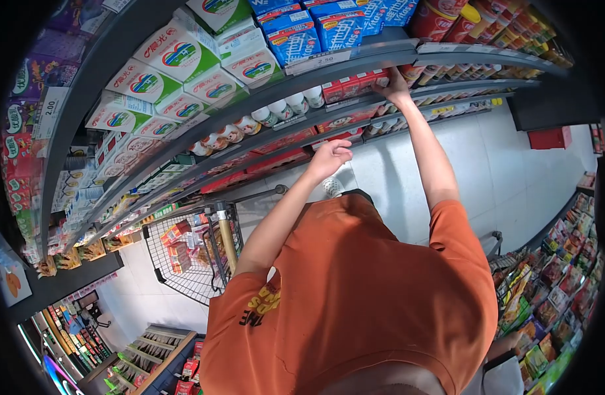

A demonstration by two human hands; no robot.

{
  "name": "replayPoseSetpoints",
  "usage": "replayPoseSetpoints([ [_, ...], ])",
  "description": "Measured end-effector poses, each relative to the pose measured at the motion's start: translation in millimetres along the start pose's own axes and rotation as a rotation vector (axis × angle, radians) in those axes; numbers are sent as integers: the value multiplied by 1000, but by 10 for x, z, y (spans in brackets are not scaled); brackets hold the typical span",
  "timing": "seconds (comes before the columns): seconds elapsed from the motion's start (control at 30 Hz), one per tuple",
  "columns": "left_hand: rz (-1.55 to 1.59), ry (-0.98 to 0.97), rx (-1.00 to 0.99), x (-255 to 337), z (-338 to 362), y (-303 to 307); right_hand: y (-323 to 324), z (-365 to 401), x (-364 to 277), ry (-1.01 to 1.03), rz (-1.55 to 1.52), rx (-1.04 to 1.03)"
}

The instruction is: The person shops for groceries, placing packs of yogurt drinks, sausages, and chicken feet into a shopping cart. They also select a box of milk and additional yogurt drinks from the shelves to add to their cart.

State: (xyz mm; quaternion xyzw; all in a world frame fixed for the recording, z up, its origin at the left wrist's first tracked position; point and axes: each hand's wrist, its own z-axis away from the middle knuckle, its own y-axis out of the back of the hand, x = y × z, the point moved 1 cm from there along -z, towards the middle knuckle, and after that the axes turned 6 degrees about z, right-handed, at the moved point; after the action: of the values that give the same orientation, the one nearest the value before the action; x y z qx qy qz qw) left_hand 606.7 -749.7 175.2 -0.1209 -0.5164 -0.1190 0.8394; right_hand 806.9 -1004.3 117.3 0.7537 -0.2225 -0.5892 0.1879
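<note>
My right hand (396,89) reaches into a shelf, its fingers bent around the end of a row of small red cartons (352,86). It grips the red carton (381,79) at that end, which is partly hidden by the fingers. Lower and to the left, my left hand (332,158) hangs in the air in front of the shelves, with nothing visible in it. Its fingers are loosely bent and apart. White-capped bottles (296,103) stand left of the red cartons on the same shelf.
Above are green-and-white cartons (184,56), blue Vitasy packs (339,29) and red tubs (441,18). A wire shopping cart (177,263) holding red packages stands at my left. Racks of bagged goods (556,283) line the right side. Pale floor tiles (460,141) lie below the shelves.
</note>
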Motion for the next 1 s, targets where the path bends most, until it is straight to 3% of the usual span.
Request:
replayPoseSetpoints([
  [0.17,-64,-25,12,-126,317,151,-8,135,-69,149,-7,118],
  [0.2,-73,-30,40,-108,454,229,-99,243,-163,160,-186,212],
  [0.27,-78,-38,104,-199,749,435,-162,517,-441,-100,4,278],
  [0.3,-80,-38,156,-204,946,526,-222,651,-524,-120,122,306],
  [0.43,-60,-67,387,-185,1811,859,-506,1181,-1295,40,191,355],
  [0.47,-48,-81,444,-209,2003,917,-640,1304,-1378,-8,157,297],
  [0.53,121,-235,603,-299,2347,1007,-980,1534,-1541,83,63,112],
  [0.57,203,-314,679,-342,2493,1058,-1111,1636,-1833,235,44,56],
  [0.7,-203,-247,1118,-79,3175,1252,-1601,2080,-2821,423,-126,-365],
  [0.77,-494,-272,1276,-152,3515,1422,-1803,2272,-3262,572,-188,-449],
  [0.87,-574,-206,1359,-854,3929,1761,-2131,2536,-3794,841,-310,-535],
  [0.9,-659,-147,1371,-725,4122,1726,-2227,2630,-3949,918,-268,-564],
  [1.0,-272,123,1395,-1230,4558,1741,-2427,2968,-4347,1102,-118,-665],
])
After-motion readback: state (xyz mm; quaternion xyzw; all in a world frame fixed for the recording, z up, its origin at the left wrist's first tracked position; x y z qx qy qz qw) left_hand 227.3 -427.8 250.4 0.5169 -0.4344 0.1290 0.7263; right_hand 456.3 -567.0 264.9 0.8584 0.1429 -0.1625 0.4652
